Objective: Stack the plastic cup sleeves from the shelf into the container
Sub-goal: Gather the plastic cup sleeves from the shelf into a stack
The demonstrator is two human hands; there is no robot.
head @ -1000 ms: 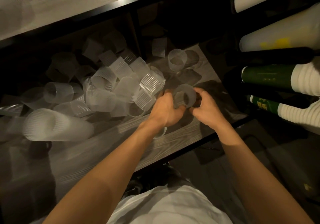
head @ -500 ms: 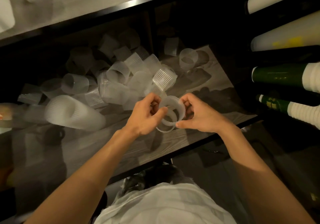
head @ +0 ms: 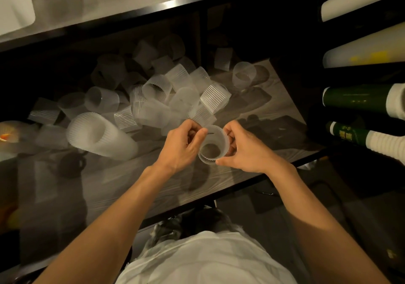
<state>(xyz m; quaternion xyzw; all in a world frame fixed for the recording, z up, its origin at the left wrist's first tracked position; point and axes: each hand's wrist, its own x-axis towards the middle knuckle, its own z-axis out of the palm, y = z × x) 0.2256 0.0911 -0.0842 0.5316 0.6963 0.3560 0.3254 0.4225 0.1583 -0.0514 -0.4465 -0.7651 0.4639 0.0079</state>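
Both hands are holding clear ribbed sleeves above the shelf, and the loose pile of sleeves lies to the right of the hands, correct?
Not quite: the head view shows the loose pile lying to the left of the hands and further back, not right. The left hand and right hand do hold clear ribbed sleeves above the shelf.

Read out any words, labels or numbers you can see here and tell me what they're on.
Nothing is readable.
Lower green cup stack: yellow print, too blurred to read.
Upper green cup stack: faint pale marks, too blurred.
White roll: yellow smudge, no legible letters.
Clear cup sleeves: no print shows.
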